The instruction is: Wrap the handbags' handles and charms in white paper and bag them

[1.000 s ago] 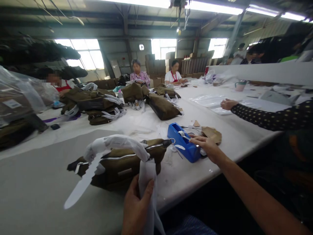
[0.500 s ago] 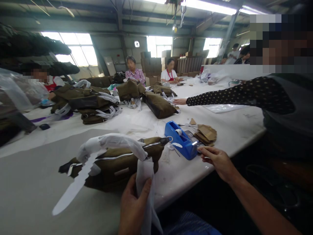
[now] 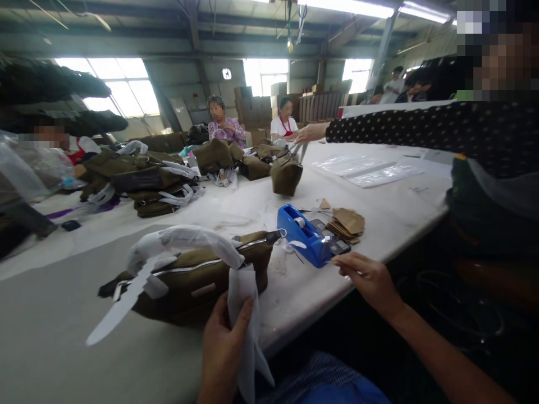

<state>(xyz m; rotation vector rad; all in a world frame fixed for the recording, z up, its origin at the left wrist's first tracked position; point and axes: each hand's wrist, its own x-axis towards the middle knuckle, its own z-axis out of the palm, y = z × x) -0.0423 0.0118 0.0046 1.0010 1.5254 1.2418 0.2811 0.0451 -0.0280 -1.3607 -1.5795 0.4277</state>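
Observation:
My left hand (image 3: 225,339) is closed on a white tissue-paper strip (image 3: 245,283) that hangs from the handle of an olive handbag (image 3: 177,303). The bag rests on the table with its silver zipper on top, its handle wrapped in white paper. A loose white strip with a wavy edge (image 3: 122,311) sticks out over the bag's front. At the mouth of a blue tape dispenser (image 3: 301,238), my right hand (image 3: 373,280) pinches thumb and forefinger together on tape, which barely shows.
Brown paper pieces (image 3: 346,223) lie behind the dispenser. More olive bags (image 3: 145,177) are piled at the back left. A co-worker's dotted sleeve (image 3: 391,126) reaches across from the right, that hand holding a small olive bag (image 3: 287,174). The table's edge (image 3: 309,311) runs close to me.
My right hand has shifted slightly left with the view, still by the dispenser. The co-worker's hand has risen and lifted a bag by its handles. My left hand keeps hold of the paper.

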